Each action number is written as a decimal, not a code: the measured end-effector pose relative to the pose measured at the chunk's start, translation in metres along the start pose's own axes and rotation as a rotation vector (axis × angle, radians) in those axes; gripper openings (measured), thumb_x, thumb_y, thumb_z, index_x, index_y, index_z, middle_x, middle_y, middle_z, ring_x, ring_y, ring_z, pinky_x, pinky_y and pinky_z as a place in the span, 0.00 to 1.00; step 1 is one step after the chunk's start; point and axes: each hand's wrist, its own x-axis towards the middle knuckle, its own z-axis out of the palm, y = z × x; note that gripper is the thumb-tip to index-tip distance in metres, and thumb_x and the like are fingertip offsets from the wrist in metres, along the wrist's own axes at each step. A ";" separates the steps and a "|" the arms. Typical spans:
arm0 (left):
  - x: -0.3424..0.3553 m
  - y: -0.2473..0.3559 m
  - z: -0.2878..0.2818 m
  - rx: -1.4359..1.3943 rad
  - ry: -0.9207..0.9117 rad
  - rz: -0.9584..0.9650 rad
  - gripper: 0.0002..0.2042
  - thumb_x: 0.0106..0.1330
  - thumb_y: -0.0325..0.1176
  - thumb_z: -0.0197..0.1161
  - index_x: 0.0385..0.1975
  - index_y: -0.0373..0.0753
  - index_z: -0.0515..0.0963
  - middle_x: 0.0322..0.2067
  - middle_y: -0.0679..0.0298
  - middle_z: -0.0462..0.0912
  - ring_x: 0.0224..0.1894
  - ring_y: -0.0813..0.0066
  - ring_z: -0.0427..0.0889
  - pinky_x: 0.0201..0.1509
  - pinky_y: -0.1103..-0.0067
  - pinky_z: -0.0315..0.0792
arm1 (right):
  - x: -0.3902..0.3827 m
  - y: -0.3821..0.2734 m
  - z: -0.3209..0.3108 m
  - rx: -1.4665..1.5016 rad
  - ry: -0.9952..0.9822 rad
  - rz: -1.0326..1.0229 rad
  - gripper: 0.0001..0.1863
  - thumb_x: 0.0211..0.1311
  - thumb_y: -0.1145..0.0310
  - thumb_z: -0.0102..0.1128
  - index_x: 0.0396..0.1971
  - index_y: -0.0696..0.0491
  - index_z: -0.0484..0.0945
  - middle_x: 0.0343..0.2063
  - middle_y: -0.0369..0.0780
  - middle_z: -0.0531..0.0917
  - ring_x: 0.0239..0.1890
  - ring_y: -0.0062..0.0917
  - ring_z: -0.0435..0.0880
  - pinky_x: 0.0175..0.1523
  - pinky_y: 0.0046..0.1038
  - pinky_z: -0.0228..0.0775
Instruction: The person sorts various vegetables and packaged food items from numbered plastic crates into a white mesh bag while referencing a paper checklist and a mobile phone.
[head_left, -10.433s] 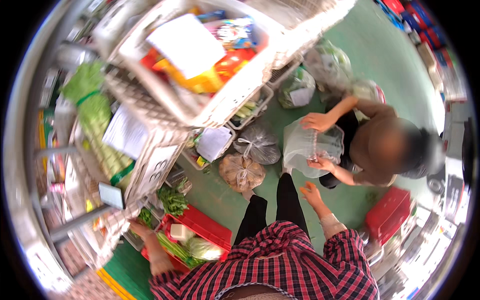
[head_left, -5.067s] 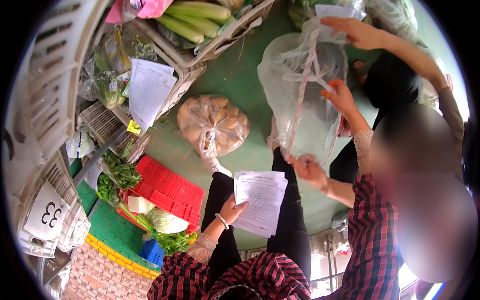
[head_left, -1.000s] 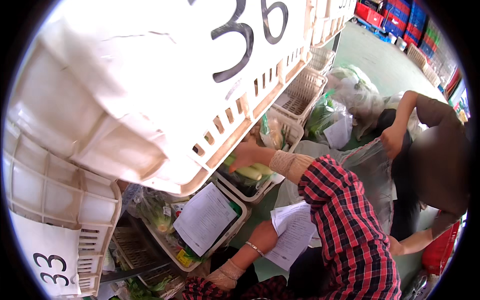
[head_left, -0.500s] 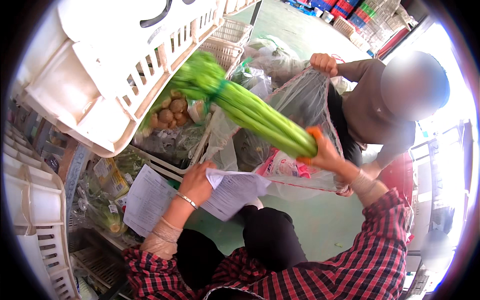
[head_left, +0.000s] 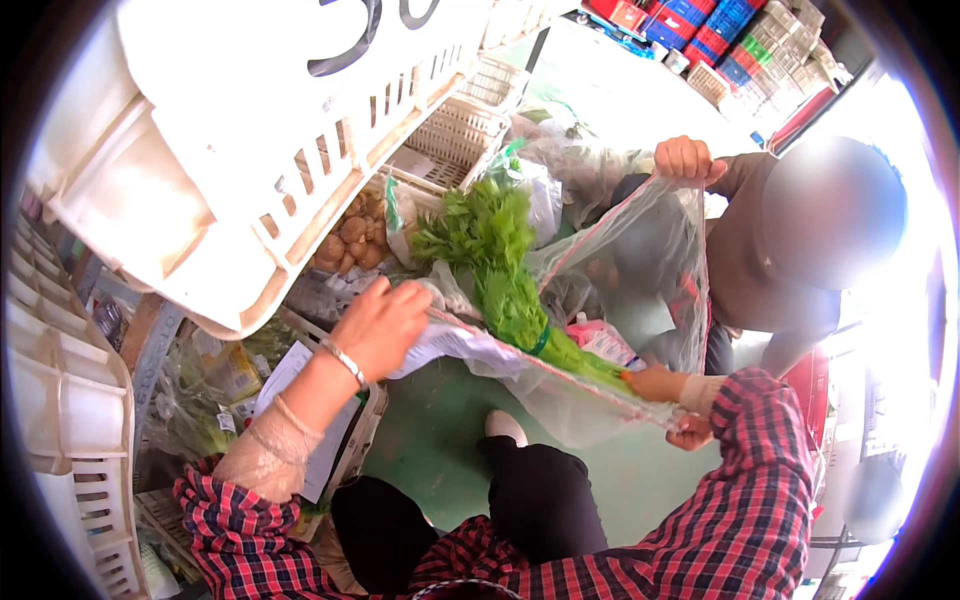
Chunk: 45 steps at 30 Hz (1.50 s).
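In my right hand (head_left: pixel 655 383) is the stalk end of a bunch of green celery (head_left: pixel 545 345), tied with a dark green band. Its leafy top points up and away to the left, and the bunch lies across the mouth of a clear plastic bag (head_left: pixel 575 400) with a red-trimmed rim. My left hand (head_left: pixel 385 325) is closed at the bag's left rim, with a printed paper sheet (head_left: pixel 455 345) under the fingers. A co-worker's hand (head_left: pixel 688 162) holds the far rim up, and their other hand (head_left: pixel 690 433) grips the near right rim. A pink-and-white package (head_left: pixel 605 342) shows inside the bag.
A large white crate (head_left: pixel 300 170) overhangs at upper left. Below it, brown mushrooms (head_left: pixel 355 238) and bagged vegetables (head_left: pixel 195 395) fill lower crates. Another paper sheet (head_left: pixel 325 440) lies at left. A beige crate (head_left: pixel 455 135) stands behind; stacked crates (head_left: pixel 700 35) are farther off.
The celery has swung down from above the crates to the bag's mouth, leaves now over its left side. My left hand has risen from the papers to the bag's rim, bringing one sheet along.
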 end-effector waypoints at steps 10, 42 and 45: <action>-0.016 0.062 0.022 -0.175 -0.062 0.071 0.02 0.42 0.29 0.54 0.14 0.42 0.69 0.24 0.69 0.66 0.32 0.73 0.68 0.32 0.80 0.63 | 0.055 -0.139 -0.171 0.707 0.518 -0.253 0.49 0.39 0.39 0.62 0.55 0.61 0.59 0.49 0.52 0.70 0.51 0.38 0.70 0.57 0.30 0.57; -0.031 0.048 0.052 -0.253 -0.269 -0.049 0.05 0.40 0.28 0.54 0.19 0.37 0.71 0.28 0.64 0.68 0.36 0.68 0.69 0.40 0.78 0.65 | 0.142 -0.276 -0.308 0.426 1.209 -0.502 0.29 0.51 0.57 0.59 0.49 0.59 0.63 0.35 0.43 0.76 0.32 0.32 0.79 0.35 0.30 0.70; -0.026 0.044 0.066 -0.260 -0.239 0.004 0.05 0.40 0.29 0.54 0.19 0.38 0.72 0.28 0.64 0.68 0.35 0.68 0.68 0.39 0.78 0.65 | 0.224 -0.270 -0.299 0.287 1.196 -0.275 0.25 0.51 0.57 0.59 0.43 0.60 0.67 0.34 0.45 0.76 0.29 0.34 0.79 0.30 0.35 0.69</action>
